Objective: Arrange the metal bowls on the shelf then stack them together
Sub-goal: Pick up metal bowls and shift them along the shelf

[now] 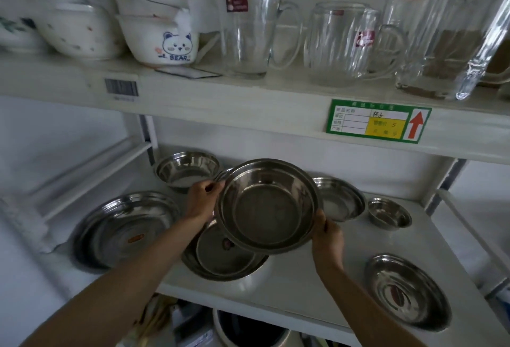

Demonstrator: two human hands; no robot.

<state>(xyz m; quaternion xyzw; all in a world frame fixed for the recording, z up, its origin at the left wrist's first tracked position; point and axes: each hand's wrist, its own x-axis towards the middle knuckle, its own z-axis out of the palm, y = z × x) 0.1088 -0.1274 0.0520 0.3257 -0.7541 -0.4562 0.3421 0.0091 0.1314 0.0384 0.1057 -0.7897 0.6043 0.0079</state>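
Hands are gripping opposite rims of the round steel bowl (269, 204): left hand (202, 199) & right hand (327, 232). You're holding it tilted, directly above the nested steel pans (220, 261), nearer your left.

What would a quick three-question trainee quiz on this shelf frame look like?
1. True or false: both hands grip the raised bowl.
2. What lies right below it: A) stacked metal dishes B) a glass mug C) a bare shelf
3. Which shelf item carries a bear drawing?

Key:
1. True: left hand on its left rim, right hand on its lower right rim.
2. A
3. The white bowl on the upper level.
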